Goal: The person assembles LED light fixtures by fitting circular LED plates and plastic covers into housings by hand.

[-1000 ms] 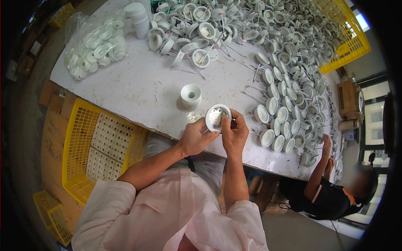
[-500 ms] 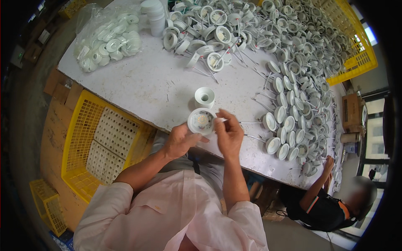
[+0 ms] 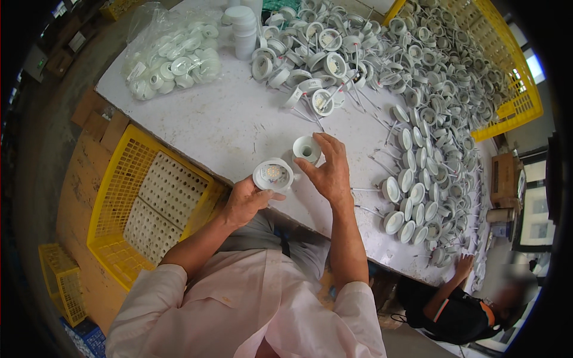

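In my left hand [image 3: 248, 200] is a round white LED downlight [image 3: 273, 175], its opening turned up so the yellowish LED board inside shows. The hand is closed around its rim near the table's front edge. Just right of and beyond it stands a white cup-shaped reflector [image 3: 306, 150] with a dark hole in its middle. My right hand [image 3: 329, 167] has thumb and fingers around the right side of that reflector. It appears to rest on the table, gripped at its edge.
Many white downlights with wires [image 3: 418, 194] cover the right and far side of the white table [image 3: 209, 122]. A clear bag [image 3: 173, 65] of white reflectors and a stack of white cups [image 3: 243, 33] sit at far left. Yellow crates [image 3: 110, 203] flank the table. A co-worker [image 3: 459, 310] is at right.
My right hand has left the downlight and moved up to the reflector, taking hold of it. My left hand keeps the downlight, now slightly left. The whole view has shifted somewhat.
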The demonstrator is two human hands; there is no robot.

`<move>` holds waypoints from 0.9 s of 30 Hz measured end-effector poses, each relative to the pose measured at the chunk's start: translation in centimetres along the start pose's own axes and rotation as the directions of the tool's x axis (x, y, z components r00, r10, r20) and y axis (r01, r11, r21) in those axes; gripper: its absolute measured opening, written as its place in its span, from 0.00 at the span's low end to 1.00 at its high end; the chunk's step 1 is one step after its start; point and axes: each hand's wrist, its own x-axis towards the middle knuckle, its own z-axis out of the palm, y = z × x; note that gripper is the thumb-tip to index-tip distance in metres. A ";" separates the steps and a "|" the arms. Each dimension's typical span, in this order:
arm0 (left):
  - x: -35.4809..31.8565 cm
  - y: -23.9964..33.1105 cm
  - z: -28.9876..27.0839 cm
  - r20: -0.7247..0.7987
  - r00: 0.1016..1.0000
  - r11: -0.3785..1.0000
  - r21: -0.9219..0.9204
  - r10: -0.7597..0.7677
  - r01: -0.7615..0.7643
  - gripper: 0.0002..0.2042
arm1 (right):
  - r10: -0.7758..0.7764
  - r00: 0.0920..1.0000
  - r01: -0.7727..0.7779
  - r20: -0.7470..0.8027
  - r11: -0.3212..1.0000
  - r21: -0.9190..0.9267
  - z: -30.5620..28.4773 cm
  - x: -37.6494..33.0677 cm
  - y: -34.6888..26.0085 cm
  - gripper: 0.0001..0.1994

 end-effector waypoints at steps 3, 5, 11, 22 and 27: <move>0.1 0.4 -0.2 0.001 1.000 1.000 -0.016 -0.020 0.020 0.19 | -0.014 0.999 0.018 -0.043 0.995 0.095 0.3 -0.2 0.3 0.33; 0.3 0.6 -0.1 0.008 0.999 0.999 -0.032 -0.039 0.040 0.19 | -0.008 0.999 0.017 -0.051 0.985 0.172 0.5 -0.4 0.6 0.34; 0.2 0.9 0.6 -0.025 0.998 0.998 -0.031 -0.058 0.058 0.17 | 0.036 0.996 -0.005 -0.079 0.931 0.366 0.2 -0.6 0.8 0.29; 1.8 1.4 3.8 0.062 0.990 0.990 0.077 -0.123 0.118 0.17 | 0.348 0.937 -0.249 0.017 0.637 0.729 -3.0 -3.5 1.7 0.24; 2.4 1.1 5.2 0.091 0.988 0.986 0.119 -0.125 0.114 0.18 | -0.020 0.998 0.039 -0.051 0.915 0.400 -4.0 -5.4 1.0 0.30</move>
